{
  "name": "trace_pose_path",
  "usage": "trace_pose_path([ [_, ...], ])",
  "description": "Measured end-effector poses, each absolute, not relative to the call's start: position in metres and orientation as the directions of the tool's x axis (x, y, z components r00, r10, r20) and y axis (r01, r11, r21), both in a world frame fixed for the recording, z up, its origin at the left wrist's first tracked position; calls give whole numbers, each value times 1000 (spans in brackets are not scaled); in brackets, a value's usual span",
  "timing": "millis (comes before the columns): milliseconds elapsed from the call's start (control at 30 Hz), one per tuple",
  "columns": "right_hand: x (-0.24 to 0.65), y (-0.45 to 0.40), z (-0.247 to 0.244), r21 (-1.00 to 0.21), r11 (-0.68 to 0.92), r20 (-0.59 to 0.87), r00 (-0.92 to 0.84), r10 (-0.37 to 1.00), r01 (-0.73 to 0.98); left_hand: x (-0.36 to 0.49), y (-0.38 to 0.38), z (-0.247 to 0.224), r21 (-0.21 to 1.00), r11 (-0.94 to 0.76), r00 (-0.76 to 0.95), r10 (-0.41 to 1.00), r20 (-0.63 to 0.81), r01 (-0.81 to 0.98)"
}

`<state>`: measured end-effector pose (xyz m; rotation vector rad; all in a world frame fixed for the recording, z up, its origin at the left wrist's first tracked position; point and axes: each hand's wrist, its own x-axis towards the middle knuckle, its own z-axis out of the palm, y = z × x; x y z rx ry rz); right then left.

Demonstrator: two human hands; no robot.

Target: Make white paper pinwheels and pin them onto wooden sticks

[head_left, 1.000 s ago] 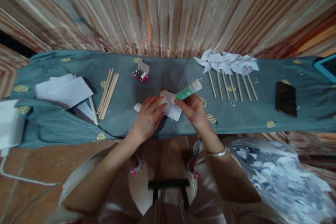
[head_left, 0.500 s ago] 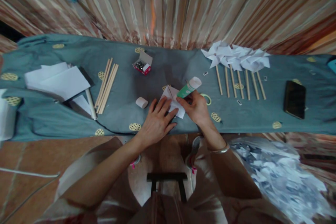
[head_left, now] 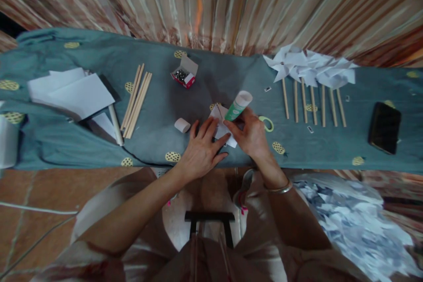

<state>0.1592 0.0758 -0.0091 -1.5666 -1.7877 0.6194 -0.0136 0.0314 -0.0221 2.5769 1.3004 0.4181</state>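
A small white paper lies on the cloth in front of me, with cut or folded lines near its top. My left hand rests flat over its left part, fingers spread. Wrapped in my right hand is a green and white glue stick, tilted, its lower end against the paper. A white cap lies on its side left of the paper. Beside my right hand are the light green handles of scissors, the rest hidden.
Wooden sticks and white sheets lie left. An open box of metal pins stands behind. Paper pinwheels on sticks and a phone lie right. A bag of white paper pieces is below the table edge.
The glue stick stands a little more upright in my right hand. The whole view has shifted slightly; my left hand still lies on the paper.
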Motion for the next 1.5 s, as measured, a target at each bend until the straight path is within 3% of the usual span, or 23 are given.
trace_pose_path([
  [567,162,76,-15,-593,246,218,-141,966,767,-13,31,-23,320,-582,570,810,140,748],
  [1133,158,69,-7,-612,233,148,-180,973,756,-13,31,-24,370,-564,552,820,149,738],
  [1500,161,60,-13,-609,293,213,-204,956,737,-14,30,-23,351,-567,558,818,138,745],
])
